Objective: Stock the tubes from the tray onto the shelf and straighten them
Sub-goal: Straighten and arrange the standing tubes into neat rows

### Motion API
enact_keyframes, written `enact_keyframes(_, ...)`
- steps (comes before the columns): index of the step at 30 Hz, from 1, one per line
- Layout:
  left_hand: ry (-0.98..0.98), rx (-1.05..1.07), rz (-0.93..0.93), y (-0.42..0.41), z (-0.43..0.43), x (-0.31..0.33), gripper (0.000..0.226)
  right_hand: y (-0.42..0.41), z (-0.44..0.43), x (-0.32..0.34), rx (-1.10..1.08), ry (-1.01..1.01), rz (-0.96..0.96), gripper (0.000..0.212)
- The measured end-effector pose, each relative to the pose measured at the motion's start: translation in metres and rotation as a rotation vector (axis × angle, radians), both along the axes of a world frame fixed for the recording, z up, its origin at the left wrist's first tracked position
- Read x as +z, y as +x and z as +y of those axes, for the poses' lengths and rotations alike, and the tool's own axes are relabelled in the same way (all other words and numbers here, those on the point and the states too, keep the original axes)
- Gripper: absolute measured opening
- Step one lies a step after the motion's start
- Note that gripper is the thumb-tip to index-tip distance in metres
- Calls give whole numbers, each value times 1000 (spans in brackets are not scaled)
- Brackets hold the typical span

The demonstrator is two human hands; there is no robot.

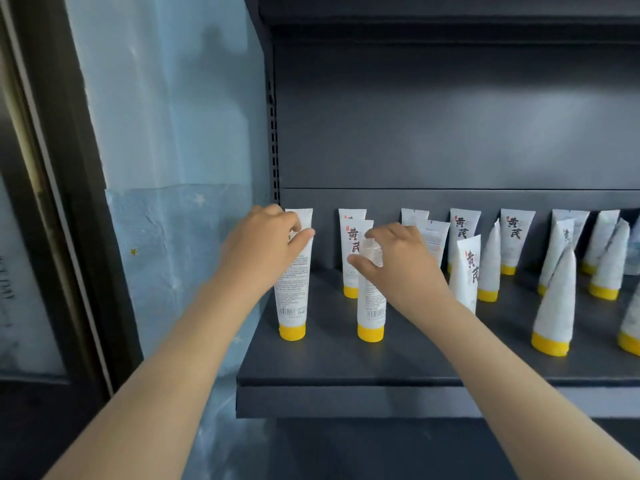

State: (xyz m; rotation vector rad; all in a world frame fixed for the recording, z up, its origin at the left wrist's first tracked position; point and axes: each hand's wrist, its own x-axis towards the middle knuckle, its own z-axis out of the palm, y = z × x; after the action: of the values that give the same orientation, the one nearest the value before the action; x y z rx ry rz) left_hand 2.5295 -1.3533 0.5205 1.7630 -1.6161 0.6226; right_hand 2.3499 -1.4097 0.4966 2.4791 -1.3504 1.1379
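Now two front tubes stand cap-down on the shelf [346, 368], each held near its flat top. Your left hand [263, 244] curls its fingers round the leftmost tube [292, 282]. Your right hand [398, 261] pinches the next tube [371, 303] between thumb and fingers. Beyond your right fingers, more tubes [553, 306] stand in rows.

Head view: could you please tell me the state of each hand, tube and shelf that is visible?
left hand: fingers grip the top of the leftmost tube.
right hand: fingers grip the top of the second front tube.
leftmost tube: upright on its yellow cap, barcode side forward.
second front tube: upright on its cap, barcode side forward.
other tubes: upright on caps, turned different ways, some edge-on.
shelf: partly stocked.
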Motion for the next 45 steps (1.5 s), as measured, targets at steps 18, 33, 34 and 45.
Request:
enact_keyframes(18, -172, -38, 53, 1, -12, -38, 34, 2, -13, -31, 297, 133, -572, 36)
enact_keyframes(33, -125, -421, 670, 10, -2, -41, 26, -7, -16, -34, 599, 398, -847, 35)
enact_keyframes(34, -113, -447, 697, 13, -1, -41, 28, -6, -17, -34, 614, 414, -865, 36)
enact_keyframes(45, -53, -574, 1115, 35, -9, -52, 27, -4, -25, -44, 676, 643, -1037, 22)
